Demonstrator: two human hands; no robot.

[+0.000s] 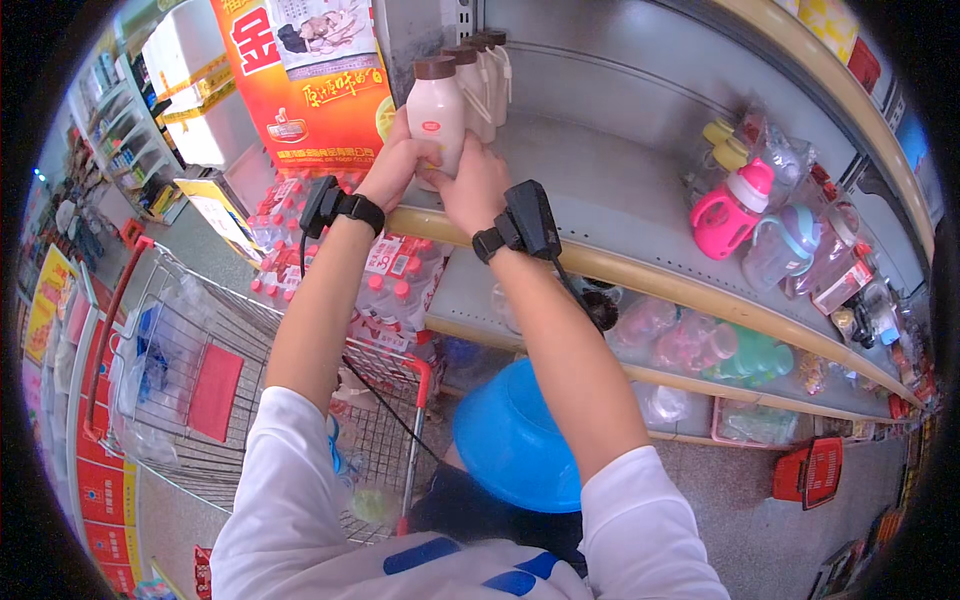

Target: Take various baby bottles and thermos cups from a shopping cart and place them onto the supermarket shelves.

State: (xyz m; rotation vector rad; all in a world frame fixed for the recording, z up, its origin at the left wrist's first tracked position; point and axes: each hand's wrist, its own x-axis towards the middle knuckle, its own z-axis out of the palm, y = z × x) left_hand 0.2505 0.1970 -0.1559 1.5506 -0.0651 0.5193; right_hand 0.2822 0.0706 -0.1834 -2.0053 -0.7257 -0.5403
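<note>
A pale pink bottle (435, 101) with a brown cap stands upright at the front left end of a grey metal shelf (585, 165). My left hand (396, 166) wraps its left side and my right hand (477, 184) wraps the lower right, thumbs almost meeting in front. Whether its base touches the shelf cannot be told, since my hands cover the lower part. Close behind it, similar bottles (471, 79) with brown caps and pale straps form a row. Each of my wrists wears a black strap with a dark device.
Pink and pale blue drinking cups (726, 225) share the shelf's right side. A large orange-red printed package (330, 120) stands left, above shrink-wrapped drink bottles (390, 281). Below me are a blue plastic basin (510, 442) and a wire shopping cart (217, 322). A red basket (808, 472) sits on the floor.
</note>
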